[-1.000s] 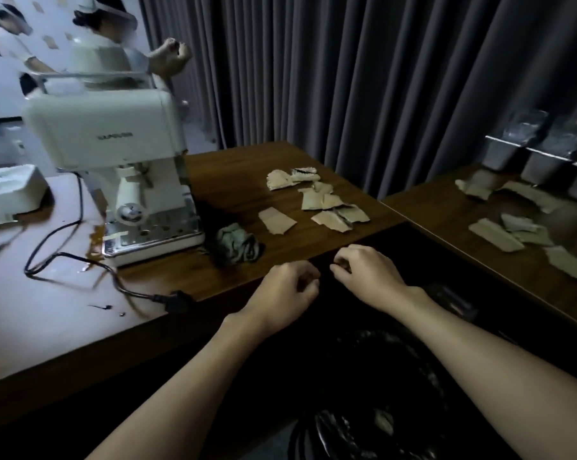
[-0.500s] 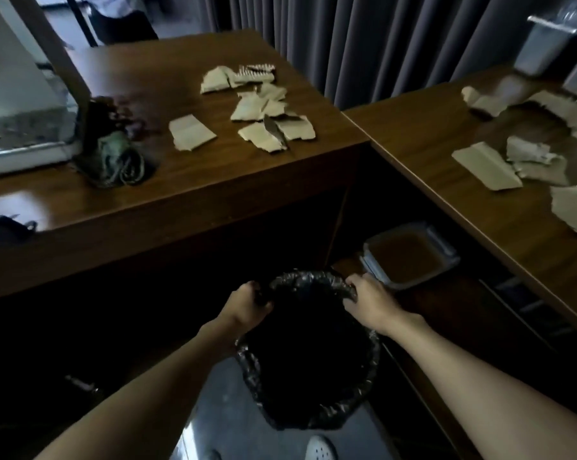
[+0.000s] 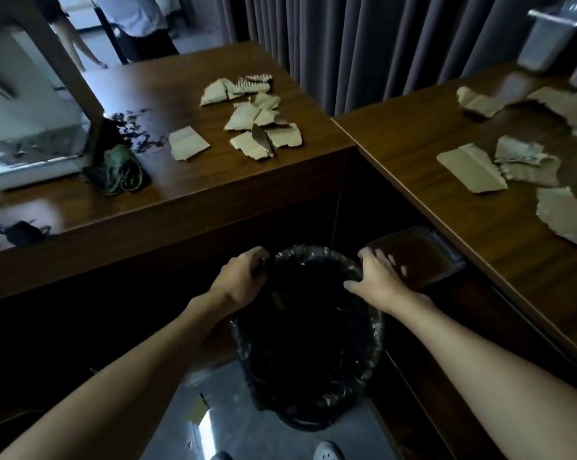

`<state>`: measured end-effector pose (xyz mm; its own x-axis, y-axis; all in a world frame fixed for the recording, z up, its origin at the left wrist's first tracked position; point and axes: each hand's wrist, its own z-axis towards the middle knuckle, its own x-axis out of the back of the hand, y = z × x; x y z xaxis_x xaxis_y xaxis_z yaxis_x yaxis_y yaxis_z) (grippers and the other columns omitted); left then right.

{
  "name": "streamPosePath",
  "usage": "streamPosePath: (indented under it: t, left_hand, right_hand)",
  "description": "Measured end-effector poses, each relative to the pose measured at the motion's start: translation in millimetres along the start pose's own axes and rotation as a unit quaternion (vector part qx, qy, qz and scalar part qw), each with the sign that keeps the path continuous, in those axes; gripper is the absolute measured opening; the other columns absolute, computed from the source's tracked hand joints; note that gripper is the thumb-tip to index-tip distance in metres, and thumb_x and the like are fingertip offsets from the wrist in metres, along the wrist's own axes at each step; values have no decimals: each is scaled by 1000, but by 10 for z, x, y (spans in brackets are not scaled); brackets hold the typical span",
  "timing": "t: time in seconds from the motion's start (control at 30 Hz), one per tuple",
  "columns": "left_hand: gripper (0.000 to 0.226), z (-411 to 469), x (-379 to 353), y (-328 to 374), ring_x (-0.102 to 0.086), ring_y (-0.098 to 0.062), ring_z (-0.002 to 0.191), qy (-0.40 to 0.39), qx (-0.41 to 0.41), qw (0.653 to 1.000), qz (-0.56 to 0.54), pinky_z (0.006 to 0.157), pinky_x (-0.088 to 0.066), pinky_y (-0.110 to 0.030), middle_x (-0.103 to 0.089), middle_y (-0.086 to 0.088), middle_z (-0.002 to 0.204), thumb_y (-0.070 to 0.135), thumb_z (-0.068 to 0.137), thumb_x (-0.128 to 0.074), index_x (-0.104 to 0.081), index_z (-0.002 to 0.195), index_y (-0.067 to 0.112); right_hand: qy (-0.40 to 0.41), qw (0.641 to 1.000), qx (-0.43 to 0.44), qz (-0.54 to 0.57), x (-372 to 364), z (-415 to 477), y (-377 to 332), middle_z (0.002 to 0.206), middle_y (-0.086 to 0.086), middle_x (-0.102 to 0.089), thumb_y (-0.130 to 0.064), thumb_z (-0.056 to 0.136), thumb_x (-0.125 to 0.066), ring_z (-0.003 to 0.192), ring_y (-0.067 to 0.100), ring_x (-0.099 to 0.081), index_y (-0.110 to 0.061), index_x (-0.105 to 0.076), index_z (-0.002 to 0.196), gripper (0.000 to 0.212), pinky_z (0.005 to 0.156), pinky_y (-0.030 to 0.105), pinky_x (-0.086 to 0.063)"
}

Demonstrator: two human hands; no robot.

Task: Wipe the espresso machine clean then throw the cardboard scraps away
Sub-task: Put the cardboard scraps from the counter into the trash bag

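Head view:

1. The left hand point(image 3: 239, 282) grips the far-left rim of the waste bin point(image 3: 363, 386), with its fingers curled over the black liner.
2. The right hand point(image 3: 378, 280) grips the far-right rim, thumb inside and fingers spread down the outside.
3. The bin is below the corner where the two desks meet. I cannot tell whether it rests on the floor.
4. The cardboard scraps point(image 3: 253, 117) lie scattered on the left desk point(image 3: 197, 200), and neither hand holds any. More torn cardboard pieces point(image 3: 469, 167) lie on the right desk point(image 3: 413, 154).
5. The espresso machine point(image 3: 24, 127) sits at the left frame edge, partly cut off.
6. A crumpled green cloth point(image 3: 119, 171) lies just beside the machine's base.
7. A brown tray point(image 3: 420, 257) sits on a low shelf, just beside the right hand.
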<state>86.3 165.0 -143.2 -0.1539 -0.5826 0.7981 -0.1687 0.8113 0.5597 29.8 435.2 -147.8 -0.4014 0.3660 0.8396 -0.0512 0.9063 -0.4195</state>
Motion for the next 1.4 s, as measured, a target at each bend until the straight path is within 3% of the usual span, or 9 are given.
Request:
streamPosePath:
  t: [0.13, 0.37, 0.53, 0.73, 0.83, 0.9, 1.03, 1.2, 1.4]
  left_hand:
    - [35, -84, 457, 264, -65, -21, 106, 10, -74, 997, 19, 85, -55, -47, -67, 5, 116, 29, 92, -53, -54, 127, 35]
    - [30, -166, 1028, 466, -66, -15, 105, 54, -133, 990, -2, 89, -55, -39, -67, 8, 110, 24, 96, -59, -60, 125, 31]
    - [62, -250, 1346, 230, -55, -8, 120, 39, -113, 991, -58, 93, -43, -19, -59, 7, 130, 44, 87, -74, -50, 142, 28]
    - [38, -196, 1669, -11, -62, -21, 117, 121, -171, 978, 7, 96, -51, -35, -65, -2, 125, 18, 88, -71, -64, 125, 18]
    - [40, -112, 1780, -143, -50, -23, 134, 127, -178, 975, 35, 104, -44, -34, -48, -5, 148, 20, 89, -69, -63, 129, 19]
    - [41, -66, 1832, -226, -45, -22, 139, 117, -180, 976, 33, 109, -41, -34, -47, -4, 151, 20, 91, -68, -62, 131, 20]
    - [42, -29, 1827, -282, -52, -20, 132, 94, -199, 975, 19, 104, -41, -28, -56, 1, 144, 16, 91, -66, -62, 133, 22]
    - [42, 17, 1799, -318, -63, -18, 115, 110, -189, 976, -21, 95, -49, -30, -69, 1, 125, 14, 88, -65, -64, 129, 21]
    - [37, 60, 1821, -344, -63, -18, 116, 118, -165, 977, -71, 100, -48, -34, -70, -4, 123, 14, 89, -68, -67, 126, 15]
  right_hand:
    - [32, 993, 109, -10, 417, -58, -502, 142, 1, -44, -47, 85, -68, 132, 26, -39, -30, -32, 145, 72, 107, 46, -30]
    - [5, 978, 205, 47, 871, -197, -1107, 90, -7, -68, -25, 94, -60, 83, 12, -66, -33, -63, 98, 9, 80, 39, -56]
    - [33, 980, 182, 68, 1021, -173, -1300, 92, -8, -69, -21, 93, -63, 86, 11, -66, -29, -67, 97, 10, 80, 35, -54]
    - [8, 987, 146, 62, 1156, -45, -1626, 95, -8, -66, -21, 91, -68, 94, 16, -64, -28, -66, 92, 7, 70, 23, -46]
    - [1, 989, 145, -33, 1234, -34, -1902, 127, -6, -50, -42, 80, -76, 121, 15, -47, -27, -54, 132, 58, 99, 32, -41]
    - [68, 978, 189, -53, 1237, -41, -2159, 140, -7, -44, -53, 80, -71, 133, 15, -36, -33, -46, 140, 68, 111, 42, -33]
    - [53, 972, 229, 0, 1040, 101, -2703, 151, -5, -40, -30, 99, -51, 141, 17, -34, -34, -43, 144, 46, 113, 30, -27]
    - [-60, 980, 191, -14, 816, 499, -3094, 157, 0, -32, -8, 97, -36, 131, 20, -46, -43, -34, 147, 60, 105, 34, -45]
    - [-51, 978, 201, -25, 794, 732, -3007, 144, -2, -51, -8, 96, -37, 132, 18, -47, -35, -49, 140, 53, 109, 32, -40]
